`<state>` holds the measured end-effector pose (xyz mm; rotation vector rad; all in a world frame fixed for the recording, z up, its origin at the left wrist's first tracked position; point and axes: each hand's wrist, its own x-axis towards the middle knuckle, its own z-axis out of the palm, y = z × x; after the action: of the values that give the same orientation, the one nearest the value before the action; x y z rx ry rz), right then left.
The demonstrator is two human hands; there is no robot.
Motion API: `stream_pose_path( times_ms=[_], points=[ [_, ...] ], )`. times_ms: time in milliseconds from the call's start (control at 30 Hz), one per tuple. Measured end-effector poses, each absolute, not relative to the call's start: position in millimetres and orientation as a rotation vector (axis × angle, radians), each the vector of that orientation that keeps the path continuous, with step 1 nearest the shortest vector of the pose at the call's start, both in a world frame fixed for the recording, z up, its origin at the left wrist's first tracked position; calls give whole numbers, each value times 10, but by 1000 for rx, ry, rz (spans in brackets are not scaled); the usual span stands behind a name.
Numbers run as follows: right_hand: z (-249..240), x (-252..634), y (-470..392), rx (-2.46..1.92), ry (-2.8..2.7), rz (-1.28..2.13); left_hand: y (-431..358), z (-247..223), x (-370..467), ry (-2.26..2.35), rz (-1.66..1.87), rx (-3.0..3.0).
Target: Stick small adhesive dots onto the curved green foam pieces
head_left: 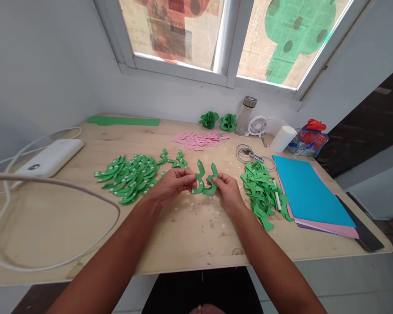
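My left hand (pixel 176 183) pinches a curvy green paper cutout (pixel 200 168) between thumb and fingertips. A similar green paper cutout (pixel 213 171) is in the pinch of my right hand (pixel 227 188). The two pieces are held side by side, a small gap between them, above the middle of the wooden table (pixel 183 244). Left of my left hand lies a heap of curved green paper pieces (pixel 134 174) with small white patches. A few joined green pieces (pixel 180 159) rest just behind that hand. Green paper scraps (pixel 262 187) are piled to the right of my right hand.
Pink paper cutouts (pixel 199 139) lie farther back, near two green paper ornaments (pixel 209 119). A bottle (pixel 244 115), a small fan (pixel 258 125) and tape rolls (pixel 244 153) stand right of them. Coloured sheets (pixel 314 192) lie at right; a white cable (pixel 114 218) loops at left.
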<state>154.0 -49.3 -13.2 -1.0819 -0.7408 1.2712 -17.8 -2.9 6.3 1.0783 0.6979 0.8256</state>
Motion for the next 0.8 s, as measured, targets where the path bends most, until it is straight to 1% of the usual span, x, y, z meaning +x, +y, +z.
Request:
stream_pose_path(
  times_ms=[133, 467, 800],
  points=[
    [-163, 1517, -493, -1059, -770, 1292, -100, 9, -40, 731, 763, 1168],
    [-167, 1516, -493, -1044, -759, 1306, -179, -6, 120, 851, 957, 1292],
    [-139, 1501, -503, -1044, -741, 1302, -262, 9, 187, 942, 1070, 1323]
  ],
)
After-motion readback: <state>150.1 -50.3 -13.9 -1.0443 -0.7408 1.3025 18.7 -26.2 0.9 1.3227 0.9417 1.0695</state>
